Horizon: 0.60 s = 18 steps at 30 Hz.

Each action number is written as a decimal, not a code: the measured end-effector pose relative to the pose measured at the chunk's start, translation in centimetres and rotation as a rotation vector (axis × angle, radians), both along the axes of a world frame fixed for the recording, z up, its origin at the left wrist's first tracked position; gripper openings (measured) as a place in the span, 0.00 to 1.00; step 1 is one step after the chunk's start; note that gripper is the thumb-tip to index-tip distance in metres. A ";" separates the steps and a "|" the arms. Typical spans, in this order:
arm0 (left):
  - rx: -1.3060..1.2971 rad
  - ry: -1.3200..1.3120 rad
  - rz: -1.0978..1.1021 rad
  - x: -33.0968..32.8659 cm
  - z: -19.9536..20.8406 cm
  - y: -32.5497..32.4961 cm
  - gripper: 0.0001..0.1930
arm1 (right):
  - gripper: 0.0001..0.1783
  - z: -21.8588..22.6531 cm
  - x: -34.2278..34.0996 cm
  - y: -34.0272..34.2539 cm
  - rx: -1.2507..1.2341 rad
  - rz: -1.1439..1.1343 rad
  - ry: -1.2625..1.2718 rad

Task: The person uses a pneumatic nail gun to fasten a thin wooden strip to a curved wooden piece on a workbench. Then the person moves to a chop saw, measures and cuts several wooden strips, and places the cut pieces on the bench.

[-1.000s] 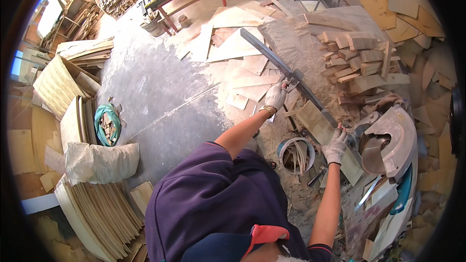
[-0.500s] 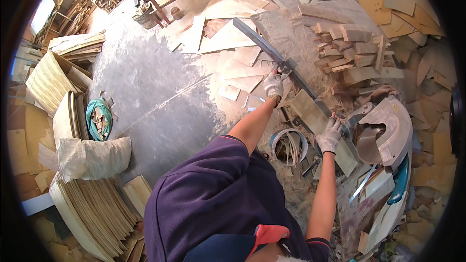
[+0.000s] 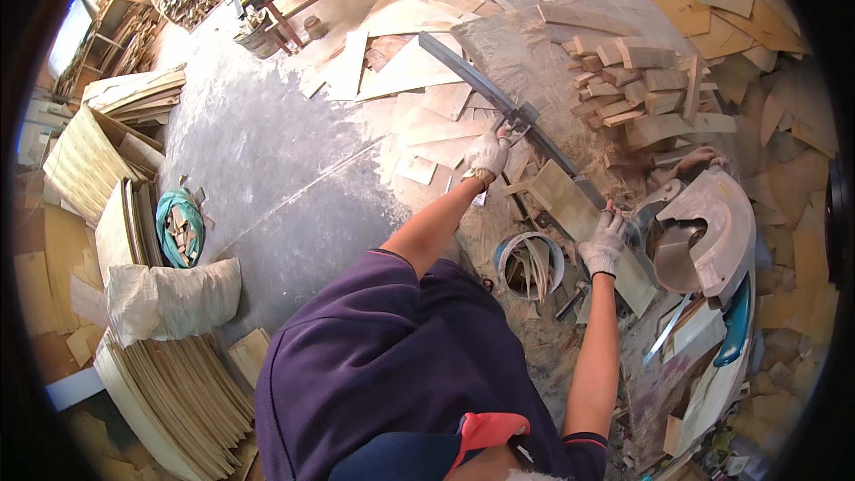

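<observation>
A long grey metal rail [image 3: 463, 64] runs diagonally across the workbench, with a metal stop block [image 3: 526, 114] on it. My left hand [image 3: 487, 155], in a pale work glove with bare fingertips, has its fingers closed at the near side of that block; their exact hold is partly hidden. Beside the rail lies a flat wooden board [image 3: 561, 199]. On its right part rests my right hand [image 3: 604, 245], gloved likewise, fingers stretched toward the rail. Just right of this hand stands a miter saw, its grey blade guard [image 3: 708, 223] and teal handle [image 3: 734, 322] showing.
A bucket of thin offcuts [image 3: 529, 269] stands close before me. Stacked wood blocks [image 3: 646, 80] sit beyond the rail. Plywood sheets [image 3: 401, 53] litter the floor ahead. At left are a teal bag of scraps [image 3: 180, 227], a pale sack [image 3: 174, 301] and stacked thin panels [image 3: 174, 401].
My left hand has shifted slightly left and its elbow has swung outward. The view has drifted a little. My right hand stays on the board.
</observation>
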<state>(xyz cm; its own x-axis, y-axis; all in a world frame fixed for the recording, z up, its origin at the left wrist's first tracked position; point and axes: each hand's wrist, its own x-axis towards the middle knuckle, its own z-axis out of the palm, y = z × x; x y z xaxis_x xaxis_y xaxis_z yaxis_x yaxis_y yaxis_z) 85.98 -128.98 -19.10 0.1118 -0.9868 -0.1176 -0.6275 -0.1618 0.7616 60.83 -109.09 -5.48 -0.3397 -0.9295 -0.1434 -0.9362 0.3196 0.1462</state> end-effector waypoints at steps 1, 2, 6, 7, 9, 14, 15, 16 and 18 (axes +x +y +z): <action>-0.095 -0.141 0.051 0.1 1.1 0.7 0.25 | 0.69 -0.1 -0.1 0.1 -0.010 0.010 -0.007; -0.098 -0.157 -0.022 0.5 2.0 1.0 0.25 | 0.69 -0.2 -0.1 0.0 -0.018 0.008 -0.015; -0.210 -0.090 -0.221 1.8 2.6 1.3 0.24 | 0.70 -0.5 -0.4 0.0 -0.015 0.002 -0.011; -0.188 -0.026 -0.271 2.0 2.1 0.7 0.24 | 0.70 -0.6 -0.4 0.0 -0.009 0.007 -0.009; -0.024 0.360 -0.168 1.7 0.9 -0.1 0.23 | 0.70 -0.9 -0.5 0.0 0.012 -0.024 -0.015; 0.425 1.073 0.002 1.3 -0.6 -0.5 0.27 | 0.68 -1.6 -0.7 0.0 -0.024 -0.008 0.012; 0.022 0.439 0.092 1.5 -0.5 -0.3 0.29 | 0.68 -1.7 -0.7 0.0 -0.034 -0.013 0.012; -0.093 0.193 0.051 1.5 -0.4 0.6 0.28 | 0.67 -1.7 -0.7 0.0 -0.036 -0.003 0.062; -0.211 -0.026 -0.138 2.4 -0.2 0.7 0.24 | 0.66 -1.6 -0.5 0.1 -0.016 -0.028 0.042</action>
<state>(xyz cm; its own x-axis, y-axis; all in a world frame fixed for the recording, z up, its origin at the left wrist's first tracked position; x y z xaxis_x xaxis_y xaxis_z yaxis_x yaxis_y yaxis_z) 88.35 -128.24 -19.29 -0.0257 -0.9952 0.0942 -0.6523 0.0881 0.7528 60.35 -109.03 -7.07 -0.3711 -0.9216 -0.1139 -0.9200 0.3483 0.1795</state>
